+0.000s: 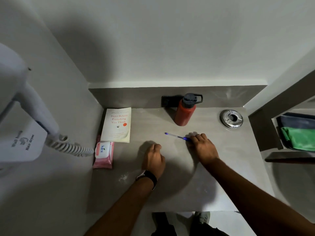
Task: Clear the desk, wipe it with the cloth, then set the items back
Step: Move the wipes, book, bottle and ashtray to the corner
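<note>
A blue pen lies on the grey desk, and my right hand has its fingers closed on the pen's near end. My left hand rests on the desk as a loose fist, holding nothing. A white book lies flat at the desk's left side, with a pink wipes pack just in front of it. A red bottle with a dark lid stands upright at the back. A green cloth lies folded in a recess at the right.
A chrome round fitting is set into the desk's back right corner. A wall-mounted hair dryer with a coiled cord hangs on the left wall. A dark cloth lies behind the green one. A black socket plate sits behind the bottle.
</note>
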